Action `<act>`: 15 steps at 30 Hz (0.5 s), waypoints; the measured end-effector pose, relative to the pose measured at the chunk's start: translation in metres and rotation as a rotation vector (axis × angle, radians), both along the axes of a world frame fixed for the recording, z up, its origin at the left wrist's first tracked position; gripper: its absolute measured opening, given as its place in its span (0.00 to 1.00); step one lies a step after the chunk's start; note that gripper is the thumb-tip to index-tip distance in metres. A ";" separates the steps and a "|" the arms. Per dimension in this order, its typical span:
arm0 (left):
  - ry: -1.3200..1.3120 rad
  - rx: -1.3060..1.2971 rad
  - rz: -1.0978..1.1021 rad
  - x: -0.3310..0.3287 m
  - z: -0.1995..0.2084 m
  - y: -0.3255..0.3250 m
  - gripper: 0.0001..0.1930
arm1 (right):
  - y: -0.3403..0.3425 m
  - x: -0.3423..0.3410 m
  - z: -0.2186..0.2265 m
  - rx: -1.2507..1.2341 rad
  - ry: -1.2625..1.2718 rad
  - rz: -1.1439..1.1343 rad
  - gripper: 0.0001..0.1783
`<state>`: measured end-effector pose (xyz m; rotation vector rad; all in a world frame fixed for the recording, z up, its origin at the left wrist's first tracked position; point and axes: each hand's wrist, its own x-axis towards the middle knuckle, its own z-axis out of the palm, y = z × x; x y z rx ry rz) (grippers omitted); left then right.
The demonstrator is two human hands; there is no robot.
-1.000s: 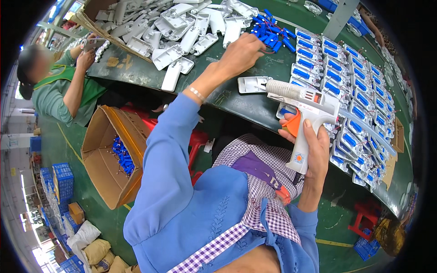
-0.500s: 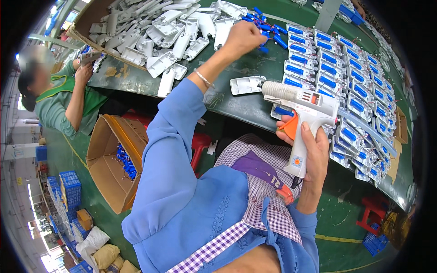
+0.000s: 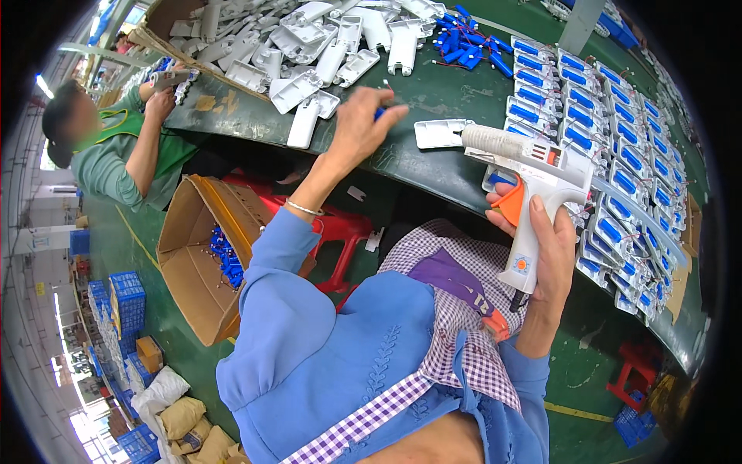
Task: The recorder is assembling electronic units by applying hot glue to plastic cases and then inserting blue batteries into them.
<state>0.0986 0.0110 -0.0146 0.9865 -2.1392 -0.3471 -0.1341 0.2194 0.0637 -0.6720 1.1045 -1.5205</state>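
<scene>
My left hand (image 3: 359, 130) is over the table's front edge, fingers curled round a blue cylindrical battery (image 3: 379, 114), mostly hidden, with a small white connector sticking up. My right hand (image 3: 550, 251) grips a white glue gun (image 3: 563, 172) by its handle, fingers at the orange trigger (image 3: 509, 204). The gun's nozzle points left, right by a white plastic shell (image 3: 437, 134) that lies on the table. Several shells with blue batteries in them (image 3: 578, 138) stand in rows on the right. Loose blue batteries with red wires (image 3: 468, 51) are heaped at the back.
White plastic shells (image 3: 305, 39) pile up at the back left, beside a cardboard box edge (image 3: 166, 48). Below the table are an open carton (image 3: 193, 271) with blue parts and a red stool (image 3: 340, 240). A co-worker (image 3: 116, 155) in green sits at the left with another glue gun.
My left hand has come back from the battery heap toward me and to the left, carrying a blue battery. My right hand still holds the glue gun beside the shell. The view has shifted slightly.
</scene>
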 end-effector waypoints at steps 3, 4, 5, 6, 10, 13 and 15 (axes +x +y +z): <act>-0.230 -0.068 -0.070 0.009 0.002 0.015 0.16 | 0.000 0.001 -0.002 0.007 0.009 0.000 0.21; -0.232 -0.053 -0.118 0.013 0.003 0.016 0.16 | 0.000 0.002 -0.001 0.008 0.010 0.008 0.21; -0.232 -0.039 -0.167 0.016 0.003 0.017 0.16 | -0.001 0.003 0.001 0.012 0.019 0.004 0.21; -0.218 -0.048 -0.160 0.017 0.004 0.017 0.19 | -0.001 0.004 0.002 0.016 0.028 -0.001 0.22; 0.011 0.195 0.031 0.019 -0.003 0.021 0.27 | -0.002 0.006 0.003 0.012 0.037 0.017 0.22; -0.081 0.246 0.162 0.022 -0.002 0.023 0.29 | -0.001 0.006 0.004 0.029 0.043 0.014 0.22; -0.141 0.202 0.108 0.030 0.001 0.022 0.27 | 0.000 0.005 0.005 0.025 0.065 0.006 0.22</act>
